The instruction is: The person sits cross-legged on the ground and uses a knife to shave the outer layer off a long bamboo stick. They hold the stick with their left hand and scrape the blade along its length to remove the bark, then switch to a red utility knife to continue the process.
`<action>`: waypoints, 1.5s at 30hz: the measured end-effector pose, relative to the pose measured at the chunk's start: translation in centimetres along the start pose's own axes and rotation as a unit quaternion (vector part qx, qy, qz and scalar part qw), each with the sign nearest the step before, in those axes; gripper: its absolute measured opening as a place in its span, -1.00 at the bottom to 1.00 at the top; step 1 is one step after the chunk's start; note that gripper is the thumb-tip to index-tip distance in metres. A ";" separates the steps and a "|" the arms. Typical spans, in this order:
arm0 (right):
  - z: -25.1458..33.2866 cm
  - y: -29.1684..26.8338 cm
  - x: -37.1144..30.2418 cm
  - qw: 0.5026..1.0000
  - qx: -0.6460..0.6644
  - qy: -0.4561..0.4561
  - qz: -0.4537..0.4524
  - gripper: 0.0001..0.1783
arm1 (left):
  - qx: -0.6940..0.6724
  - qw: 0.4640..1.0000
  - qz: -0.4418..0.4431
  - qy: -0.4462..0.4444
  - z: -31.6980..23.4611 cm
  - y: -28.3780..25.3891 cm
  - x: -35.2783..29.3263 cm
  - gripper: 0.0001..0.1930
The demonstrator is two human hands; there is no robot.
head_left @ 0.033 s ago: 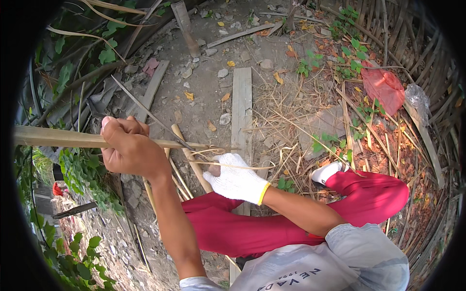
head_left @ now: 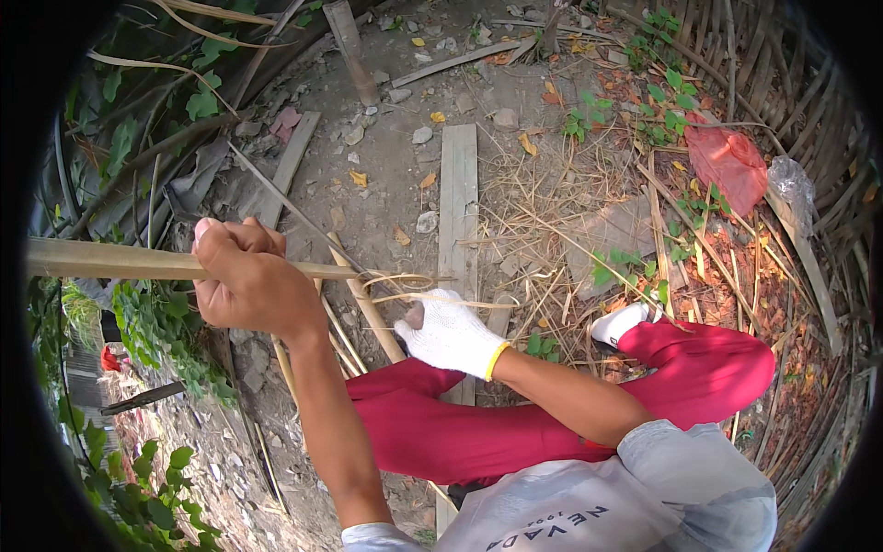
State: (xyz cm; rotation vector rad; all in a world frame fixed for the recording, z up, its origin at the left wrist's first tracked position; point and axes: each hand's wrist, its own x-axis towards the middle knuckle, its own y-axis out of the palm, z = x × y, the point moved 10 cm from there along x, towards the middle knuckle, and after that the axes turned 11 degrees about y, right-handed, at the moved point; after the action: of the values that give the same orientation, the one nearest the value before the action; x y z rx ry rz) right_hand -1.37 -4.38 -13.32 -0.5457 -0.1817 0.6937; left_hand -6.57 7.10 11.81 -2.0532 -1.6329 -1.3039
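Ground: bare dirt (head_left: 386, 198) strewn with stones, dry leaves and straw; green vines along the left edge, a woven bamboo fence (head_left: 782, 83) curving round the upper right.

Plank: a weathered board (head_left: 458, 198) lies lengthwise on the dirt, running from the middle of the view down toward the person's legs.

Bag: a red plastic bag (head_left: 728, 161) rests against the fence, with a clear crumpled bag (head_left: 791, 184) just beside it on the right.

Person: seated, red trousers (head_left: 515, 423) with legs crossed, a white sock (head_left: 618, 322) showing at the right knee, grey shirt at the lower edge.

Bamboo: a pale split strip (head_left: 110, 259) held level, coming in from the left edge and ending near the centre, above the dirt and in front of the knees.

Left hand: bare (head_left: 248, 281), fingers (head_left: 241, 241) curled tight round the strip, thumb side toward the person; forearm rising from the lower edge.

Right hand: in a white knit glove (head_left: 451, 333) with a yellow cuff, just right of the strip's end; fingers bent inward in a loose fist. What they pinch cannot be told for certain, though thin slivers pass at the knuckles.

Slivers: fine pale peelings (head_left: 432, 296) curl off the strip's end, looping between the two hands and over the glove.

Stick: a thicker brown piece (head_left: 372, 313) slants from the strip's end down toward the trousers, passing just left of the glove.

Scraps: further thin bamboo lengths (head_left: 276, 198) lie on the dirt behind the left hand.
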 end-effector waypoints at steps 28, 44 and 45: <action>-18.7 9.6 -1.9 0.938 0.098 0.305 0.130 -0.65 | -0.012 1.000 0.007 -0.008 0.8 1.9 0.1 -0.54; -19.7 9.6 -4.1 0.972 -0.130 0.169 0.101 -0.44 | 0.018 1.000 -0.021 0.010 2.2 -1.6 2.2 -0.58; -17.8 9.1 -3.7 0.970 -0.139 0.155 0.124 -0.44 | 0.017 1.000 -0.024 0.006 2.4 -1.7 2.4 -0.58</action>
State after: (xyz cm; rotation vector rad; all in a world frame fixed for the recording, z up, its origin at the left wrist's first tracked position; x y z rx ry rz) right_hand -3.30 -8.40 -33.12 -0.9482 0.0868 0.8201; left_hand -6.84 10.85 11.63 -1.9937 -1.6982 -1.2926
